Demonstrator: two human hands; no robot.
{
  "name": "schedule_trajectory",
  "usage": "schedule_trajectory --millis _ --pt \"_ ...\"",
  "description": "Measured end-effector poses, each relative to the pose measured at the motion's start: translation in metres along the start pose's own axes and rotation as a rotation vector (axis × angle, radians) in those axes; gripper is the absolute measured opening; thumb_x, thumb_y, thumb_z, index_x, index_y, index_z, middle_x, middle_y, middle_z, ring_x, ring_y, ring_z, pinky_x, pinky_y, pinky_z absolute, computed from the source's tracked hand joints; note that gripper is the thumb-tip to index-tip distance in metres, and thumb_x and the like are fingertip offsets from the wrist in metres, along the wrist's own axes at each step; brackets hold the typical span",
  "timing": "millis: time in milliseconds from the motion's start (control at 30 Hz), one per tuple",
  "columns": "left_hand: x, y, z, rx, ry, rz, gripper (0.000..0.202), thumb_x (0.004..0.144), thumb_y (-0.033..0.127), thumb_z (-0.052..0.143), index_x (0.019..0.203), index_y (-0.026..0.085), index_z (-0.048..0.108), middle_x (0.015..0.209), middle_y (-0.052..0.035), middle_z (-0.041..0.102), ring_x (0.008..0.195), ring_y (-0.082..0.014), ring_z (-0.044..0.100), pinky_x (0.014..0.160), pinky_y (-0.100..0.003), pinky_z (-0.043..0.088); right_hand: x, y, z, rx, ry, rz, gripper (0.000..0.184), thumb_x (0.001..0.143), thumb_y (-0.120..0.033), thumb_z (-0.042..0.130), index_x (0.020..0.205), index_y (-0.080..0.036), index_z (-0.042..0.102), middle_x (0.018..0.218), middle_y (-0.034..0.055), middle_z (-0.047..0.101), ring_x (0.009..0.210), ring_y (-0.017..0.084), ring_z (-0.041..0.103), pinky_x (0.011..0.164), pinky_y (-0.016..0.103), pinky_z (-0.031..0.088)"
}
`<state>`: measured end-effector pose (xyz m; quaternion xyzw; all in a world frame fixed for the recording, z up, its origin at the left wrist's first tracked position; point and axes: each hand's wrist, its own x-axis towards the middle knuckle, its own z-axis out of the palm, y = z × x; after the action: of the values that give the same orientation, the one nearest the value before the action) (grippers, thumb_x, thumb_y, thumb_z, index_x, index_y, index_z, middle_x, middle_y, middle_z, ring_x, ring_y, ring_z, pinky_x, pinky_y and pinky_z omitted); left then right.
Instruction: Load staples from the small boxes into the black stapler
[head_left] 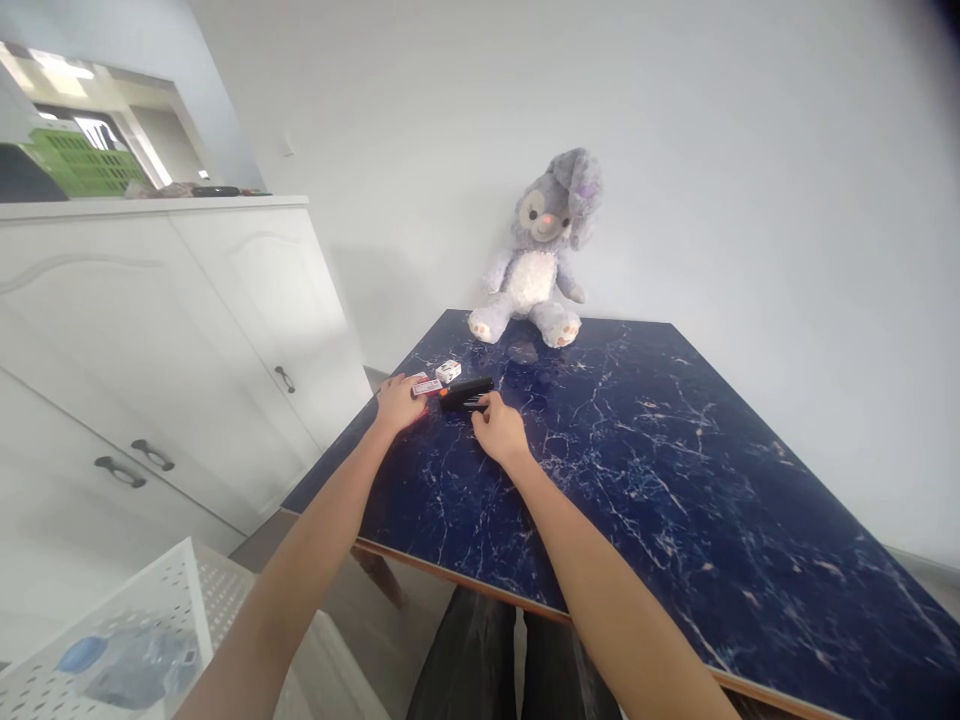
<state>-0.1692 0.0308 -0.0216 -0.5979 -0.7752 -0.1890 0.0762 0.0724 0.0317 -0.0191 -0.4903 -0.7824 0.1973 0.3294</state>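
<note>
My left hand (399,402) lies on the dark blue marbled table (660,470), its fingers curled over a small red and white box (427,386). My right hand (499,427) rests beside it, fingertips touching the near edge of a black stapler-like object (466,392). A small white box (448,371) sits just beyond these. Whether either hand truly grips its object is hard to make out at this distance.
A grey and white plush rabbit (541,250) sits at the table's far edge against the wall. White cabinets (165,340) stand to the left, with a green crate (82,160) on top. A white perforated basket (127,640) is at lower left.
</note>
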Motion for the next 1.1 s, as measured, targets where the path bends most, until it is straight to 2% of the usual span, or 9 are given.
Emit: schedule_trajectory --millis 133,233,300,400,533,633,767,933,1100 --pt "0.001 -0.003 0.002 -0.008 -0.029 0.036 0.043 0.088 0.043 0.057 0.128 0.030 0.068 0.131 -0.0089 0.063 0.127 -0.0327 0.050 0.110 -0.044 0.034 -0.006 -0.007 0.002 0.012 0.240 -0.213 0.036 0.088 -0.018 0.050 0.123 -0.018 0.057 0.122 0.0131 0.059 0.113 0.027 0.055 0.098 0.038 0.046" --pt "0.000 -0.003 0.001 -0.014 -0.045 0.003 0.046 0.090 0.054 0.052 0.124 0.029 0.069 0.119 -0.0106 0.067 0.121 -0.0332 0.053 0.106 -0.047 0.036 -0.004 -0.004 0.002 0.053 0.333 -0.177 0.035 0.086 -0.016 0.049 0.120 -0.016 0.058 0.126 0.0152 0.055 0.117 0.028 0.052 0.102 0.041 0.045" --pt "0.000 -0.002 0.001 -0.019 -0.056 -0.010 0.050 0.090 0.055 0.051 0.131 0.029 0.065 0.126 -0.0114 0.064 0.123 -0.0342 0.051 0.105 -0.047 0.038 0.001 0.003 0.002 0.077 0.371 -0.095 0.042 0.084 -0.016 0.051 0.126 -0.014 0.055 0.131 0.0173 0.054 0.123 0.029 0.050 0.107 0.044 0.042" --pt "-0.002 0.000 0.000 -0.038 -0.095 0.076 0.048 0.090 0.048 0.054 0.135 0.032 0.061 0.140 -0.0071 0.056 0.127 -0.0316 0.048 0.106 -0.043 0.036 0.009 0.017 0.001 0.135 0.244 0.028 0.061 0.083 -0.019 0.055 0.142 -0.012 0.041 0.134 0.0173 0.057 0.127 0.031 0.052 0.109 0.046 0.040" --pt "-0.004 0.001 -0.004 -0.034 -0.109 0.088 0.051 0.083 0.049 0.062 0.131 0.032 0.064 0.127 -0.0084 0.062 0.121 -0.0306 0.052 0.105 -0.040 0.037 0.017 0.031 -0.003 0.190 0.010 0.071 0.074 0.082 -0.020 0.061 0.149 -0.016 0.031 0.123 0.0096 0.068 0.113 0.025 0.063 0.102 0.040 0.046" --pt "-0.006 0.002 -0.008 -0.010 -0.089 0.014 0.050 0.080 0.054 0.064 0.122 0.029 0.069 0.115 -0.0117 0.063 0.115 -0.0326 0.055 0.101 -0.042 0.041 0.018 0.034 -0.006 0.148 -0.041 0.042 0.065 0.082 -0.023 0.065 0.142 -0.019 0.043 0.112 0.0053 0.071 0.104 0.021 0.066 0.096 0.034 0.048" --pt "-0.009 0.005 -0.012 -0.045 -0.050 -0.044 0.036 0.082 0.048 0.064 0.107 0.024 0.072 0.108 -0.0123 0.065 0.109 -0.0303 0.060 0.094 -0.038 0.046 0.014 0.030 -0.007 -0.017 -0.047 -0.059 0.034 0.083 -0.030 0.069 0.115 -0.019 0.064 0.108 0.0074 0.071 0.101 0.022 0.065 0.091 0.034 0.048" --pt "-0.012 0.011 -0.014 -0.157 -0.037 -0.014 0.030 0.088 0.046 0.058 0.102 0.022 0.071 0.107 -0.0084 0.072 0.101 -0.0254 0.065 0.089 -0.034 0.048 0.019 0.034 -0.011 0.031 -0.045 -0.030 0.019 0.083 -0.031 0.071 0.099 -0.021 0.068 0.099 0.0032 0.073 0.090 0.018 0.067 0.080 0.028 0.048" --pt "-0.005 0.015 -0.008 -0.231 0.007 0.075 0.039 0.095 0.043 0.049 0.126 0.024 0.064 0.130 -0.0063 0.066 0.122 -0.0244 0.058 0.108 -0.037 0.040 0.035 0.050 -0.018 -0.003 -0.006 0.026 0.019 0.082 -0.032 0.072 0.095 -0.019 0.066 0.095 0.0035 0.073 0.086 0.018 0.066 0.077 0.028 0.047"
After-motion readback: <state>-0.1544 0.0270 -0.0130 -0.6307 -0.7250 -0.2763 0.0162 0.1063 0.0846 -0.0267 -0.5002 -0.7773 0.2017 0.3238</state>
